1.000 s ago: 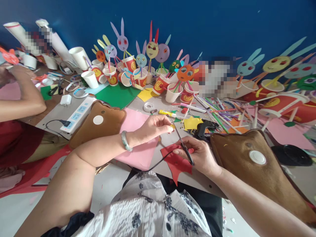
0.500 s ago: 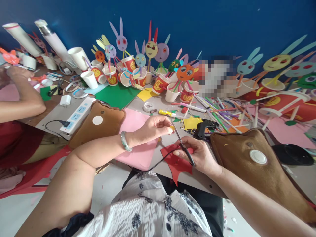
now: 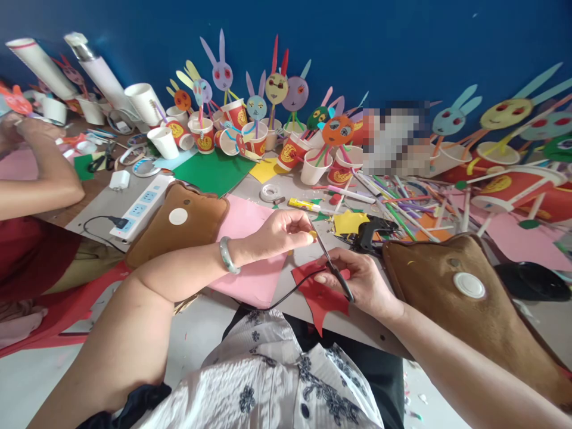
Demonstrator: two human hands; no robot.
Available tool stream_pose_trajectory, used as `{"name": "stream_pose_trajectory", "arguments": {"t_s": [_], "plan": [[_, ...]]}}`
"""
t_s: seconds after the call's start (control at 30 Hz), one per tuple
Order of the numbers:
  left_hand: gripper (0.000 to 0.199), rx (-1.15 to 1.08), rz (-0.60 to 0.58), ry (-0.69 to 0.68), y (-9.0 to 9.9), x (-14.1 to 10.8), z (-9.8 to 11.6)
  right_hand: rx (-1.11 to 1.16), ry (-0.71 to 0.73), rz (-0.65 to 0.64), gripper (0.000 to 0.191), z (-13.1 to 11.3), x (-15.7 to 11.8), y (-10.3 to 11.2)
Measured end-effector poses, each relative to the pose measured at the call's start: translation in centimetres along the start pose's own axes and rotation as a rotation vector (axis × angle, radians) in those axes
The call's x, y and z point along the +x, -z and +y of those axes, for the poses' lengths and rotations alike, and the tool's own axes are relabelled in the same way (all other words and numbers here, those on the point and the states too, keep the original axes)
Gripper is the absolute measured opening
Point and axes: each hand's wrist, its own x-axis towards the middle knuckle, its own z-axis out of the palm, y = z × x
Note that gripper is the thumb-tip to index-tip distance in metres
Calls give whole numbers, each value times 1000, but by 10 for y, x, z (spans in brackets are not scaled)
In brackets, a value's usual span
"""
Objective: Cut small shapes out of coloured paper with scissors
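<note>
Between the thumb and fingertips of my left hand (image 3: 279, 237) is a small yellow-orange paper piece (image 3: 313, 235). My right hand (image 3: 361, 279) is closed round the black handles of scissors (image 3: 338, 275), whose blades point up and away beside the paper piece. Red paper (image 3: 319, 304) with a jagged edge lies below my right hand. Under my left wrist is a pink sheet (image 3: 254, 286). Beyond the hands are a yellow glue stick (image 3: 304, 205) and a yellow paper scrap (image 3: 351, 223).
Two brown cushions (image 3: 179, 223) flank my arms, the right one (image 3: 447, 274) larger. A power strip (image 3: 142, 207) sits at the left. Paper cups (image 3: 203, 136) with rabbit faces line the blue wall. Another person's arm (image 3: 49, 173) rests at the far left. A black glue gun (image 3: 373, 233) is nearby.
The view has shifted slightly, moving the scene a little to the right. Both hands keep nearly the same pose, with the scissors still beside the small paper piece.
</note>
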Motion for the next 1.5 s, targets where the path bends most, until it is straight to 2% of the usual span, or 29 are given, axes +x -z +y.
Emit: {"name": "stream_pose_trajectory", "arguments": {"t_s": [1.17,1.5], "plan": [[14,-55,17,2,2,0,4,11,-6,40,43,-1,0,-1],[10,-48,-23,14,3,3,2,117,-11,-31,47,-1,1,2]]}}
